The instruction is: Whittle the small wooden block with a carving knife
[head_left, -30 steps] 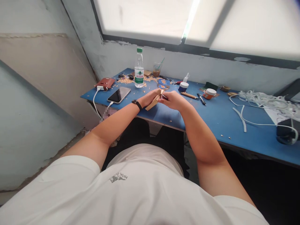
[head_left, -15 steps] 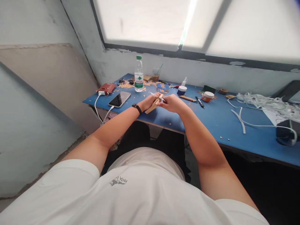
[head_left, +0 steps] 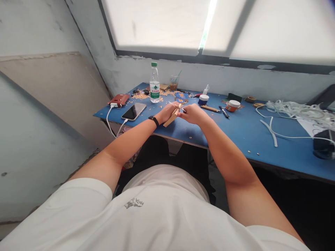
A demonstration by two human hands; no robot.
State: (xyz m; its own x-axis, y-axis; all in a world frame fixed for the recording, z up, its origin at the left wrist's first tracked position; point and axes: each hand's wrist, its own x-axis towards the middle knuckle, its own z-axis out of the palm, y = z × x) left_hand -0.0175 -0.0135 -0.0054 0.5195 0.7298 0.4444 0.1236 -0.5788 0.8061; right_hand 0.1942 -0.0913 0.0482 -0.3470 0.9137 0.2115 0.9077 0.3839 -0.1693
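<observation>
My left hand (head_left: 167, 113), with a black watch on its wrist, is closed around a pale strip of wood (head_left: 171, 120). The strip slants over the front part of the blue table, its lower end pointing toward me. In my closed right hand (head_left: 194, 114) is a small knife (head_left: 183, 109), dark at the handle and bright at the blade. Its blade meets the upper end of the wood, between my two hands. My fingers hide most of the handle and part of the strip.
Wood shavings (head_left: 165, 93) lie around a water bottle (head_left: 154, 87) and a cup (head_left: 174, 83). A phone (head_left: 134, 112) on a white cable lies left. Rightward are a blue jar (head_left: 203, 100), an orange jar (head_left: 232, 106), pens (head_left: 224, 112) and tangled white strips (head_left: 293, 113).
The knife blade has shifted slightly at the wood's upper end, and my right hand has turned a little. The whole view has moved slightly. Both hands keep their grip.
</observation>
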